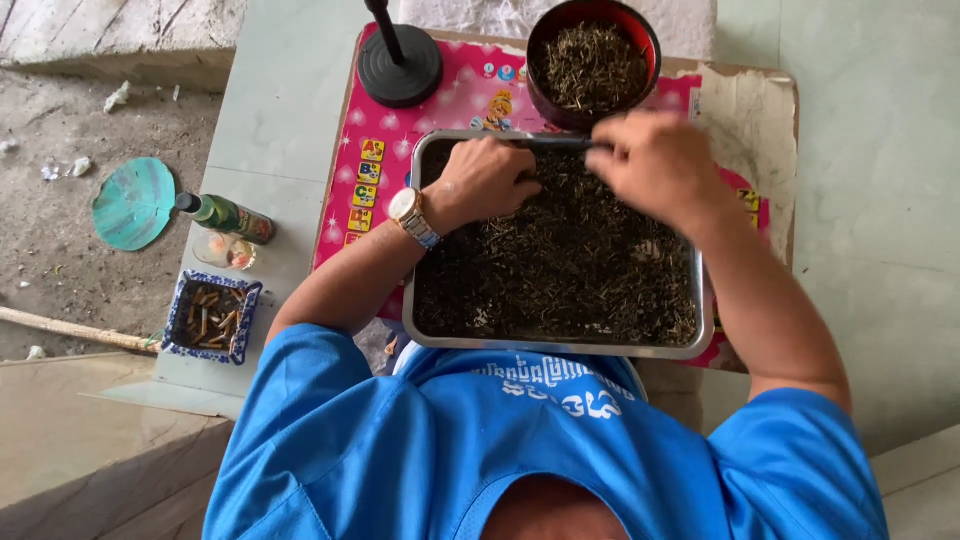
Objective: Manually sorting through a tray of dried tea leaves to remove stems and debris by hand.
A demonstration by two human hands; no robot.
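A rectangular metal tray [415, 330] full of dark dried plant bits rests on a pink patterned board [340, 215]. My left hand [485, 180], with a watch on its wrist, lies curled over the far left of the tray, fingers down in the dried bits. My right hand [655, 160] hovers over the tray's far edge with its fingers pinched, blurred; what it pinches is too small to tell. A dark red bowl [540, 90] of the same dried bits stands just beyond the tray, close to my right hand.
A black round stand base with a pole [400, 65] sits at the board's far left. Left of the board are a green bottle [228, 215], a small glass [225, 250], a blue-rimmed dish of stubs [210, 318] and a teal fan [133, 203] on the dirt floor.
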